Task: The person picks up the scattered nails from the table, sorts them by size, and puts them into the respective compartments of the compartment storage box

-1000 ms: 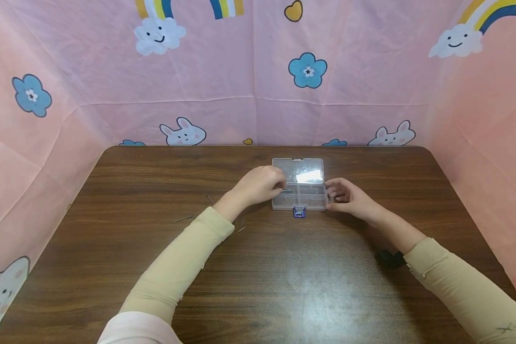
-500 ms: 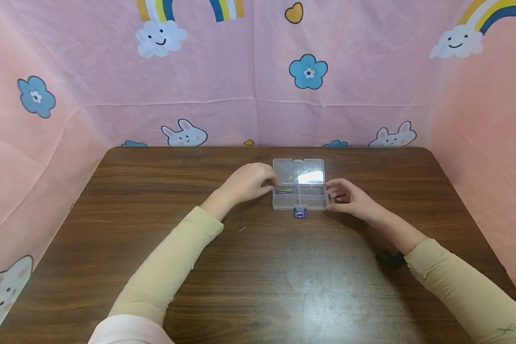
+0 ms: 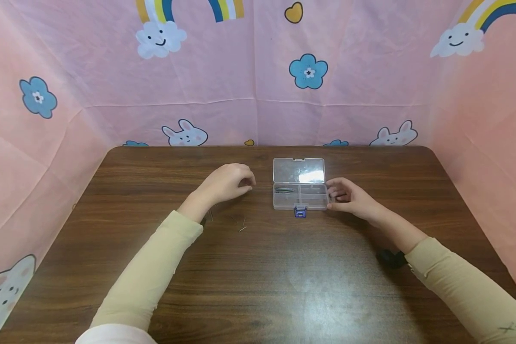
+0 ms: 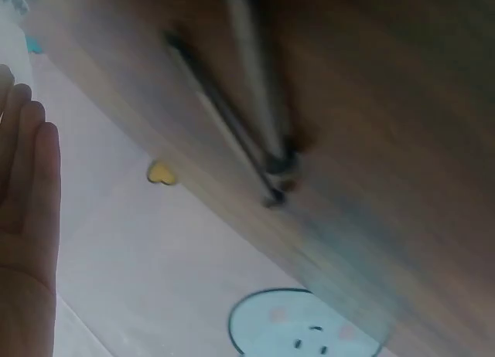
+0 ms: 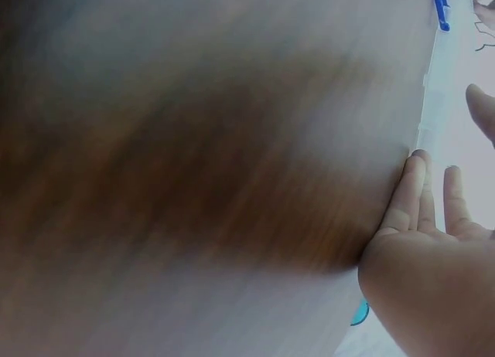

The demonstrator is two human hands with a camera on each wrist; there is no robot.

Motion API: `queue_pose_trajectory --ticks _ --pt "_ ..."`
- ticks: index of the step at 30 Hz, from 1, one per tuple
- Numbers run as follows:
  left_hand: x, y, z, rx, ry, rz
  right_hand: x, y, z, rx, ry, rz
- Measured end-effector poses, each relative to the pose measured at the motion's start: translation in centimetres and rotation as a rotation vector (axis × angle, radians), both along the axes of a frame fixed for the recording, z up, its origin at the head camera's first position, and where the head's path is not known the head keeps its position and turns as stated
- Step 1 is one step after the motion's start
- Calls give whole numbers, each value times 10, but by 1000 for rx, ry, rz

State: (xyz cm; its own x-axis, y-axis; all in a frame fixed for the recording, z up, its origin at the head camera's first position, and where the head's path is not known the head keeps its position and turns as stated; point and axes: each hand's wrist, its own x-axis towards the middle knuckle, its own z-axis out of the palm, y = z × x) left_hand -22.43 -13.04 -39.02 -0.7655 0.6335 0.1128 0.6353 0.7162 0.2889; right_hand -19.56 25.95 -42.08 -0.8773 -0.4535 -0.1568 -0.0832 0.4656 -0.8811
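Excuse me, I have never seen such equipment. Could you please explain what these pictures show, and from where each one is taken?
There is no robot here, only a person's two bare hands. The wide picture comes from a camera on the head, looking forward and down. The two others come from cameras on the wrists, so the table looks tilted and partly blurred there. On it is a clear box with its lid open and a blue latch in front. Thin metal pieces lie in its back left compartment; a few loose pins lie on the table. The left hand is left of the box, with nothing visible in its grasp. The right hand rests against the box's right end.
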Motion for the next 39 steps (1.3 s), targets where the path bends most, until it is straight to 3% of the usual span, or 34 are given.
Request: queue_pose_trajectory --ticks 11,20,39 --pt "5 -30 -2 2 -52 80 0 -1 1 3 2 3" --pt "9 -53 -9 58 -126 128 0 0 1 1 6 2" --pt "10 -88 -12 51 -183 154 2 0 3 1 -2 -5"
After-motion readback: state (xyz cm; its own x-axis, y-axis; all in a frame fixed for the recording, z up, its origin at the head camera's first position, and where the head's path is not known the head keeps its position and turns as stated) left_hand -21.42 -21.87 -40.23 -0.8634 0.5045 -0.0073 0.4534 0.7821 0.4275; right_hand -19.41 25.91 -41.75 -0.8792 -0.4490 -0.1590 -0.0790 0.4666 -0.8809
